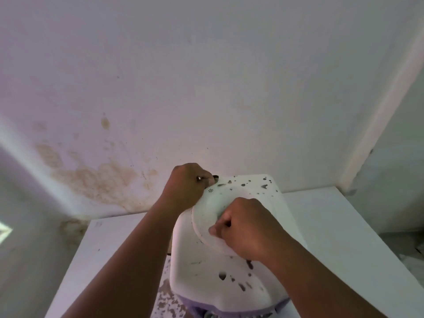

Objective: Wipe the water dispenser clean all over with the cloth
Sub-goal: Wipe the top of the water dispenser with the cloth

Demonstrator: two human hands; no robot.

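Dispenser: the white water dispenser (229, 267) stands on a white counter (332, 226) against the wall, its top speckled with dark marks and its lavender front edge at the bottom of the view.
Round top piece: a white disc-like cap (206, 216) sits tilted on the dispenser's top, held at both sides.
Left hand: the left hand (188, 182) is curled on the cap's far rim.
Right hand: the right hand (243, 226) is curled over its near edge.
Cloth: none visible; it may be bunched under a fist, but I cannot tell.
Risk: the tilted cap could slip and drop if either grip loosens; the specks may smear if rubbed dry.
Surface: flaked brownish patches beside the dispenser's base.
Room: white wall (206, 88) with brown damp stains low on the left.
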